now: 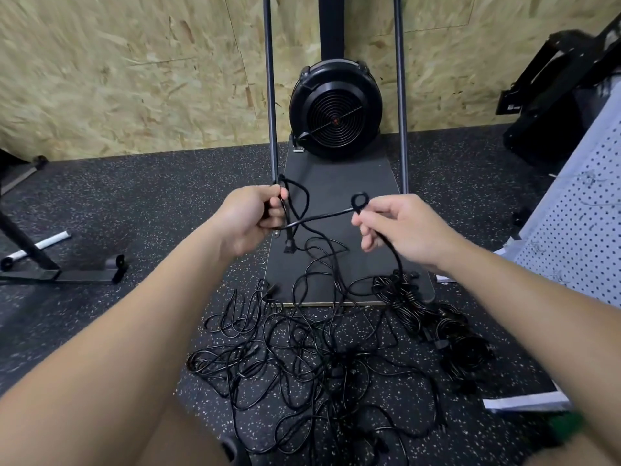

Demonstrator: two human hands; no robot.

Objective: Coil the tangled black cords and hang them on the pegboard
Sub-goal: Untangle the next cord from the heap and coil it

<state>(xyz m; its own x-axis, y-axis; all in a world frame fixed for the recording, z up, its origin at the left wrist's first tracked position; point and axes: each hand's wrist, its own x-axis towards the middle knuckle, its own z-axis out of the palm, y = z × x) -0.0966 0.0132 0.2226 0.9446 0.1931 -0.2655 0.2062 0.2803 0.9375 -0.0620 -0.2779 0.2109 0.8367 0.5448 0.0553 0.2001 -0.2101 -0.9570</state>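
Observation:
A tangle of black cords (302, 361) lies spread on the speckled floor in front of me. One black cord (319, 218) is stretched between my hands above it. My left hand (250, 222) grips one end of it, a small loop stands above the fist and a plug (289, 247) hangs below. My right hand (400, 227) pinches the cord where it forms a small loop, and the rest drops to a bundled heap of cords (403, 294). The white pegboard (571, 243) leans at the right edge.
A black fan unit (336, 116) stands on a dark platform (336, 183) against the chipboard wall, between two upright metal poles (270, 89). A black metal stand base (43, 260) lies on the floor at the left. Black equipment (551, 95) sits behind the pegboard.

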